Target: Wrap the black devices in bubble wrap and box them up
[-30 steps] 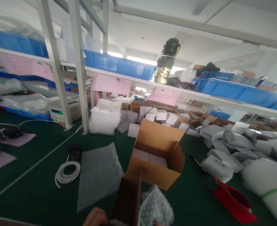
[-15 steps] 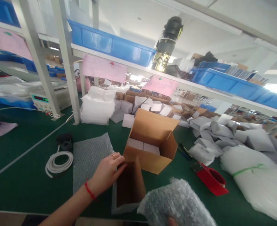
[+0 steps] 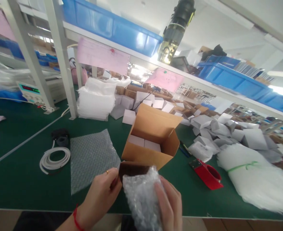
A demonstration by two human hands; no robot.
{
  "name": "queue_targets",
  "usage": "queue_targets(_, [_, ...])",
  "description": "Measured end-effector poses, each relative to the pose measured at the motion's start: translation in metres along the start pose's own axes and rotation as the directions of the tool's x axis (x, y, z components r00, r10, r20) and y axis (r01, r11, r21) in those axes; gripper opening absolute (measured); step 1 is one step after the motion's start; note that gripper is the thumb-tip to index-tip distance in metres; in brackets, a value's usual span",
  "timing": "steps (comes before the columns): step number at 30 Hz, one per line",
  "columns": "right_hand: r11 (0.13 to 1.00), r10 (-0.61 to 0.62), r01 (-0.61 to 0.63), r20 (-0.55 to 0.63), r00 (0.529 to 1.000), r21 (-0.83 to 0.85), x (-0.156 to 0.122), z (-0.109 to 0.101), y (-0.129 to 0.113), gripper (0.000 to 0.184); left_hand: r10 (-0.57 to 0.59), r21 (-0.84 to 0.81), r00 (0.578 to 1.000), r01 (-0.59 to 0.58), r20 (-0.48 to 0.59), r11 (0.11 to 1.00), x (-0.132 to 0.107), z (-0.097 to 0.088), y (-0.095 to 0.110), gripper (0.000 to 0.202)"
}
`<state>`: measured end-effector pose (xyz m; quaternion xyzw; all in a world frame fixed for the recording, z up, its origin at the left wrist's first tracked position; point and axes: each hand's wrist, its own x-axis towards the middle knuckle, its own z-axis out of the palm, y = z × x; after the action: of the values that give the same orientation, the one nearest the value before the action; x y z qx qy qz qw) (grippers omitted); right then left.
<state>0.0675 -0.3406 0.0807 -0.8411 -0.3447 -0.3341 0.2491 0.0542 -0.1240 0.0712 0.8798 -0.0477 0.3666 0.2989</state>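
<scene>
My left hand (image 3: 102, 192), with a ring and a red string bracelet at the wrist, pinches the left edge of a small open box (image 3: 132, 167). Only the box's brown inner wall shows; the rest is hidden. My right hand (image 3: 169, 202) grips a bubble-wrapped package (image 3: 141, 196) in front of the box's opening. What is inside the wrap cannot be made out. Behind stands a larger open cardboard carton (image 3: 148, 158) with white boxes (image 3: 152, 145) inside. A flat bubble wrap sheet (image 3: 92, 158) lies left of the carton.
To the left lies a coiled white cable (image 3: 55, 160) with a black device. A red tape dispenser (image 3: 207, 175), a tied stack of white foam sheets (image 3: 252, 175) and piled white boxes (image 3: 218, 128) are on the right. A shelf (image 3: 141, 57) with blue bins crosses above.
My right hand has brought the bubble-wrapped package left and over the small box. My left hand stays at the box's edge, and the view has shifted slightly.
</scene>
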Motion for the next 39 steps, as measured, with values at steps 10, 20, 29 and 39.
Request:
queue_targets(10, [0.992,0.105,-0.01,0.778,0.619,-0.126,0.109,0.002,-0.021,0.055,-0.081,-0.042,0.995,0.083,0.052,0.996,0.0,-0.003,-0.009,0.025])
queue_targets(20, [0.992,-0.033,0.119,0.85,0.525,-0.035,0.13,0.004,-0.015,0.07,0.319,-0.056,0.947,-0.317,0.046,0.947,0.009,-0.026,0.005,0.034])
queue_targets(29, [0.971,-0.041,0.21,0.786,0.616,-0.115,0.127,-0.018,-0.003,0.008,0.476,0.08,0.86,-0.496,0.182,0.865,0.028,-0.032,0.008,0.02])
queue_targets(39, [0.959,-0.261,0.253,0.759,0.597,0.131,0.113,0.014,0.011,0.015,0.429,0.184,0.75,-0.578,0.503,0.795,0.014,0.0,0.009,0.039])
